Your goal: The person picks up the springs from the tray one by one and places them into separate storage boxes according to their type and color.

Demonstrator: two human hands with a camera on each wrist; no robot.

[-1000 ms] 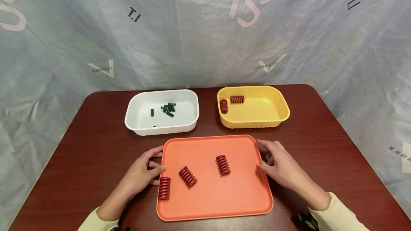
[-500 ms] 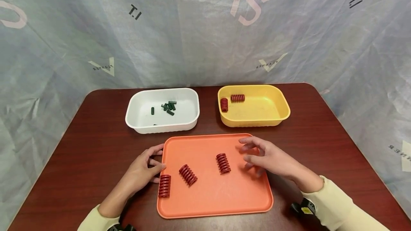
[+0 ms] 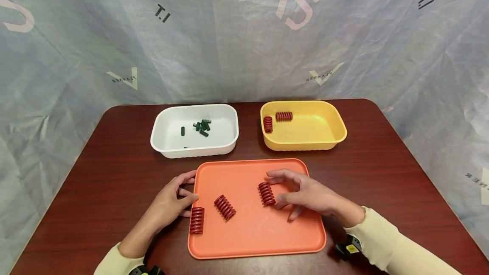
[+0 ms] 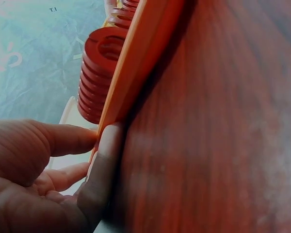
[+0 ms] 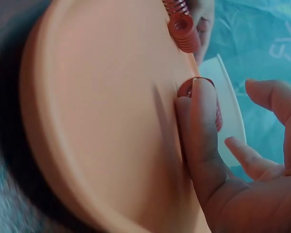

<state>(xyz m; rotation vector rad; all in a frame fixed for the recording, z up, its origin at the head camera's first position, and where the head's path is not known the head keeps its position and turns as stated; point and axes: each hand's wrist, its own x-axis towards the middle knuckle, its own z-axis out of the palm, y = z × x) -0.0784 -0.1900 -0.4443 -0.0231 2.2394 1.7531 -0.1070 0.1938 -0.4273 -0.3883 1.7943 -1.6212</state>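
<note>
An orange tray (image 3: 259, 239) lies on the table with three thick red coil springs on it. My left hand (image 3: 166, 203) pinches the tray's left rim, thumb on top and fingers along the outer side, as the left wrist view shows. Just below that thumb one spring (image 3: 196, 220) stretches along the rim. Another spring (image 3: 225, 207) lies slanted right of it. Over the tray's right part, my right hand (image 3: 307, 192) has thumb and fingers spread beside the third spring (image 3: 266, 194). In the right wrist view its fingers partly hide that spring (image 5: 186, 88).
Behind the tray stand a white bin (image 3: 168, 133) with several small dark green springs (image 3: 202, 126) and a yellow bin (image 3: 317, 133). Two red springs (image 3: 284, 116) lie in the yellow bin. A grey printed curtain (image 3: 244, 54) hangs behind the brown table (image 3: 114, 164).
My right hand has left the tray's right rim and moved left over the tray to the nearest spring. My left hand has stayed at the left rim.
</note>
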